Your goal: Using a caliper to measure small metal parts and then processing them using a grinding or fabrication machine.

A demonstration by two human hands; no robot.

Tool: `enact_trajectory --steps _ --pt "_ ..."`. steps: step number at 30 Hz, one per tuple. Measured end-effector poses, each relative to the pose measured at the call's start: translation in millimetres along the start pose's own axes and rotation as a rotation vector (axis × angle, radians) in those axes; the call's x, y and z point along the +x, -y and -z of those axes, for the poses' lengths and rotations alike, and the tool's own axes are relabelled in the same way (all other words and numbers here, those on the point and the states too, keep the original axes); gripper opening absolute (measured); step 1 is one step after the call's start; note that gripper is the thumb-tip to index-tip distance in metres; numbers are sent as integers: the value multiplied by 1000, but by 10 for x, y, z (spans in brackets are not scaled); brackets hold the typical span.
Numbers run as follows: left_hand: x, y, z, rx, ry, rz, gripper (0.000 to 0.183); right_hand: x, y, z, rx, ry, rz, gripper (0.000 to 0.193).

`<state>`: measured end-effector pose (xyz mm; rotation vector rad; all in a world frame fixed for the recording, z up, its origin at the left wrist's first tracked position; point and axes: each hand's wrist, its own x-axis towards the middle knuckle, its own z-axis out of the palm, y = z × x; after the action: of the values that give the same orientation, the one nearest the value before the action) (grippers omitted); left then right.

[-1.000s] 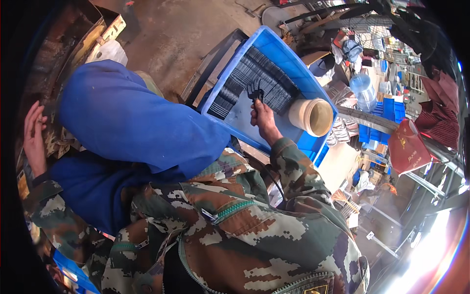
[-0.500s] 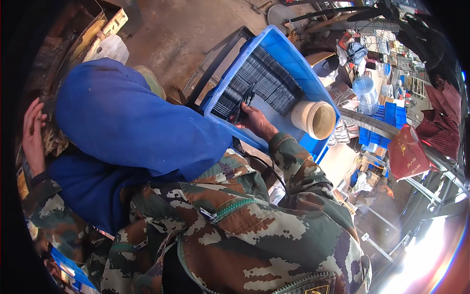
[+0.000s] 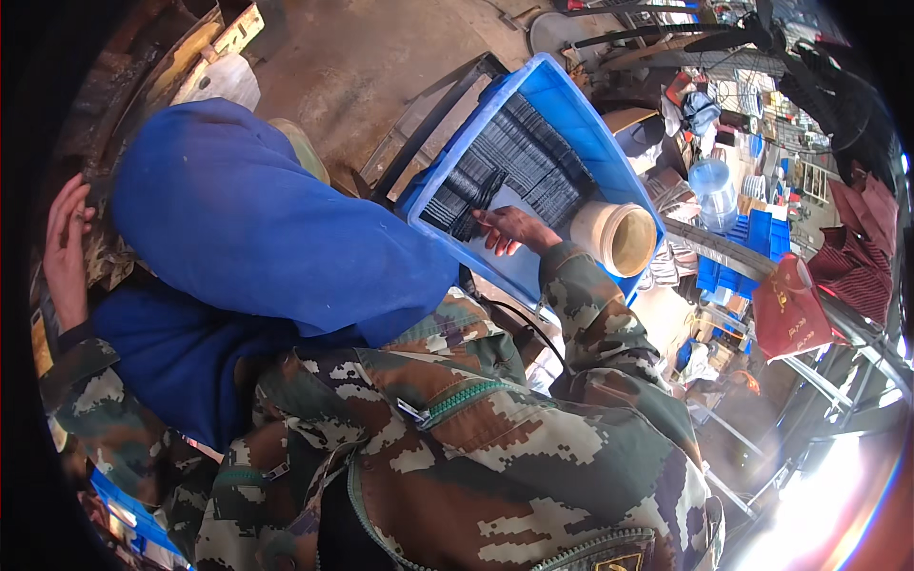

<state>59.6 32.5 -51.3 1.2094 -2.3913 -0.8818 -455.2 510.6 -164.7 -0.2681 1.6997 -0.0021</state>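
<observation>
Inside the blue plastic crate (image 3: 598, 124), thin black pieces (image 3: 538, 143) lie in rows; I cannot tell whether the right hand (image 3: 514, 231) there grips one. Well left of the crate, the left hand (image 3: 67, 246) is loosely open. Beyond the crate is stained brown floor (image 3: 343, 62); right, a red bag (image 3: 790, 314).

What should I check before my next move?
1. Right hand at the blue bin: ok, beside the dark pieces.
2. Piece gripped: cannot tell; the hold is unclear.
3. Left hand away from the bin: ok, at the far left.
4. Pieces in rows: ok, most are lined up closely.
5. Beige bucket inside the bin: ok.
6. Blue cloth clear of the bin: cannot tell; they meet in this view.
</observation>
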Motion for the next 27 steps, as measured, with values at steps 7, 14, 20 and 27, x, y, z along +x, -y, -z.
enact_trajectory --steps 7,14,20,27 --pt "42 41 3 12 -1 -8 28 72 -107 -137 294 -185 228 42" --pt "43 -19 -41 4 3 -5 28 96 -110 -295 421 -158 258 41" --pt "-16 -5 11 33 9 -17 27 -29 -78 -116 230 -150 160 46" --pt "7 -43 9 41 -18 -57 27 25 -185 -58 385 -233 182 58"
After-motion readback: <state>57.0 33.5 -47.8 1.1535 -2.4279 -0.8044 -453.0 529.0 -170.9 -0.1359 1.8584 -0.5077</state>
